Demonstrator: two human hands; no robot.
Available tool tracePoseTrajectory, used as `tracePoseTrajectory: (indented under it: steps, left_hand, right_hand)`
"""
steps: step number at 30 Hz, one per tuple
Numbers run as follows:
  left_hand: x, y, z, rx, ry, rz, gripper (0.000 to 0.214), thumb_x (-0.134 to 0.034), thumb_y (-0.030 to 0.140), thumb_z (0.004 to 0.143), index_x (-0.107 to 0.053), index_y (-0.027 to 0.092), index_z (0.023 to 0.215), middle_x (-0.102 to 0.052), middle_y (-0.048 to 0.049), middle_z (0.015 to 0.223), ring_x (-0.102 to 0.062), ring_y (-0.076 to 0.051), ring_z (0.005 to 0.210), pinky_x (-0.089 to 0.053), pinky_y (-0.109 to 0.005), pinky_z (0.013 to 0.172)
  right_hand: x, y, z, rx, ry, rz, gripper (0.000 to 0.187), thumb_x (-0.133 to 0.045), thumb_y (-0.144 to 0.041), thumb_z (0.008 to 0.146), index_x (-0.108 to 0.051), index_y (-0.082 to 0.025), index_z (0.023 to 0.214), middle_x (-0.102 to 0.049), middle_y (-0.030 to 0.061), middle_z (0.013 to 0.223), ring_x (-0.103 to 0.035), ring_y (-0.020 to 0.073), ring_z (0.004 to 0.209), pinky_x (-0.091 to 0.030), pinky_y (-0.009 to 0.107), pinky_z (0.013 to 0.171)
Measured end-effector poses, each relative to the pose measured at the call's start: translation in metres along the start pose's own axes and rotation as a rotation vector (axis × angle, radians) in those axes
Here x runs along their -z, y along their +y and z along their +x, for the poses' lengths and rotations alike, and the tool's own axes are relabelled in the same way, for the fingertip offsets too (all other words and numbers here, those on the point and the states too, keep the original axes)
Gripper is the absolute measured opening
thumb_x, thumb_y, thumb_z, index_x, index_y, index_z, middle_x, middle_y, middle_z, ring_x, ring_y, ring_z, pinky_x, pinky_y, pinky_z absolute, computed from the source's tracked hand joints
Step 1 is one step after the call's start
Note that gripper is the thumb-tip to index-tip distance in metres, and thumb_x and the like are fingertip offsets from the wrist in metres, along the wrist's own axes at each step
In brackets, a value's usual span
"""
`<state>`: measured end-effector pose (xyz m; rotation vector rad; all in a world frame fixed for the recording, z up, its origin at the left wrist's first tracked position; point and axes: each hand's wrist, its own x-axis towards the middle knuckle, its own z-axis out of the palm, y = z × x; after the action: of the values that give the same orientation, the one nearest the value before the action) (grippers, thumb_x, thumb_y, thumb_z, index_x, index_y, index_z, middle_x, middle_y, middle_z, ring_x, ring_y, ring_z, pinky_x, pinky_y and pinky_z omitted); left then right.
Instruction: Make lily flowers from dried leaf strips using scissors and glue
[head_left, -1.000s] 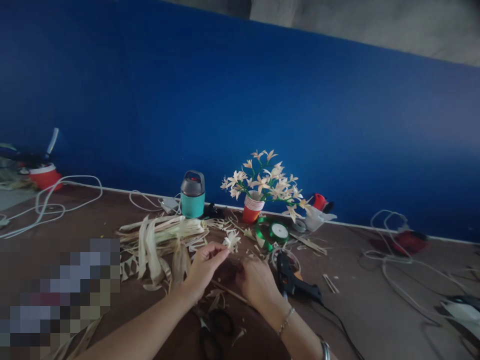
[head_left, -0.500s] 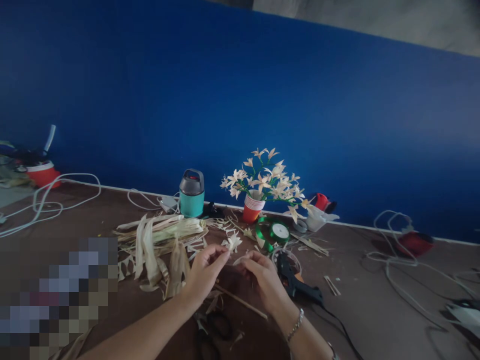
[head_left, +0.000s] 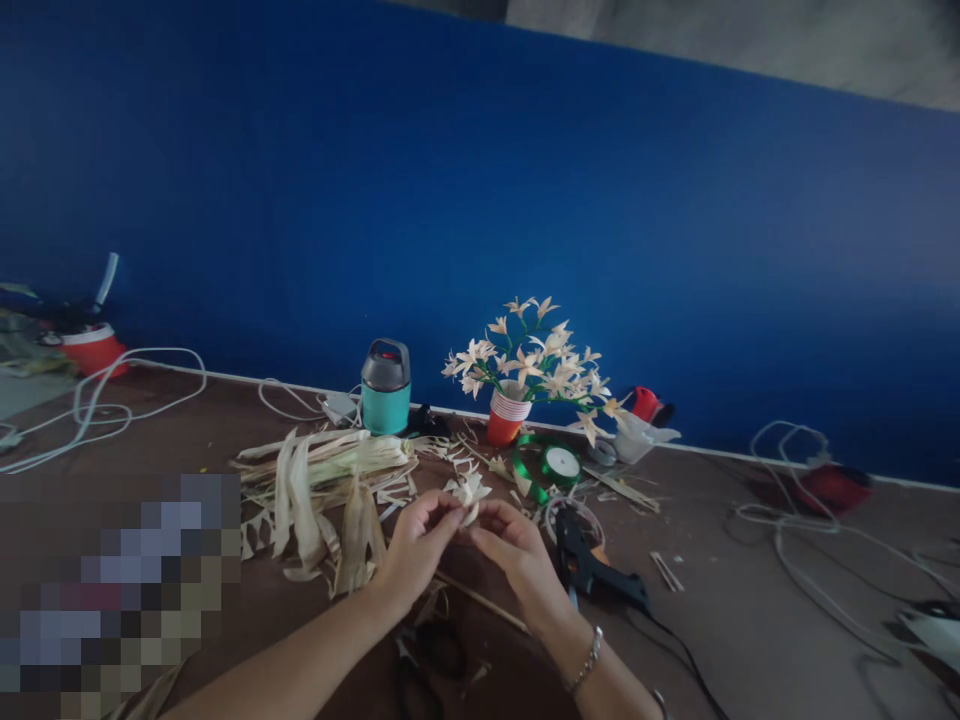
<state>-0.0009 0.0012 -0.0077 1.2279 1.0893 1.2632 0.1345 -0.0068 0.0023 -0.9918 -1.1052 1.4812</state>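
Between my hands is a small cream flower [head_left: 471,490] made of what looks like dried husk. My left hand [head_left: 421,538] pinches it near its base. My right hand [head_left: 514,550], with a bracelet at the wrist, has its fingertips pressed together at the flower's right side, on a pale petal-like piece. Just right of my right hand lies a black glue gun [head_left: 596,565]. Black-handled scissors [head_left: 424,660] rest below my hands, and a thin stick [head_left: 487,605] lies beneath them. Dried husks [head_left: 330,490] are heaped to the left of my left hand.
Behind my hands, a red paper cup [head_left: 504,428] holds similar flowers on green stems. Green ribbon on a spool [head_left: 561,465] lies beside it. A teal lidded container [head_left: 385,405] stands by the blue wall [head_left: 337,200]. White cables [head_left: 97,405] run across the table at both sides.
My right hand has moved left, bringing the pale piece up against the flower in my left hand. The two hands are now almost touching.
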Motion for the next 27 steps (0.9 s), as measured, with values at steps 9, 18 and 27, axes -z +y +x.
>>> tracePoseTrajectory:
  steps: [9, 18, 27]
  left_hand:
    - [-0.004, 0.006, -0.004, 0.116, -0.047, -0.169, 0.025, -0.067, 0.04, 0.068, -0.057, 0.017, 0.065, -0.056, 0.0032, 0.062, -0.051, -0.013, 0.063, -0.039, -0.022, 0.06]
    - [-0.003, 0.004, -0.004, 0.163, -0.077, -0.264, 0.026, -0.069, 0.039, 0.067, -0.057, 0.016, 0.068, -0.058, 0.0022, 0.066, -0.051, -0.013, 0.064, -0.038, -0.022, 0.059]
    - [-0.002, 0.001, -0.005, 0.112, -0.037, -0.217, 0.021, -0.067, 0.036, 0.071, -0.056, 0.018, 0.071, -0.056, 0.0041, 0.066, -0.051, -0.013, 0.066, -0.038, -0.022, 0.063]
  right_hand:
    - [0.003, -0.002, 0.001, -0.018, -0.018, 0.078, 0.026, -0.077, -0.031, 0.062, -0.061, -0.019, 0.077, -0.061, -0.0001, 0.076, -0.057, 0.0152, 0.072, -0.046, 0.027, 0.07]
    - [0.001, -0.006, -0.002, -0.06, -0.031, 0.098, 0.023, -0.076, -0.031, 0.062, -0.057, -0.017, 0.065, -0.058, -0.0025, 0.065, -0.052, 0.0121, 0.063, -0.043, 0.024, 0.064]
    - [0.0, -0.003, -0.001, -0.004, 0.048, -0.023, 0.022, -0.07, -0.031, 0.067, -0.054, -0.018, 0.067, -0.055, -0.0029, 0.063, -0.05, 0.0118, 0.06, -0.042, 0.023, 0.059]
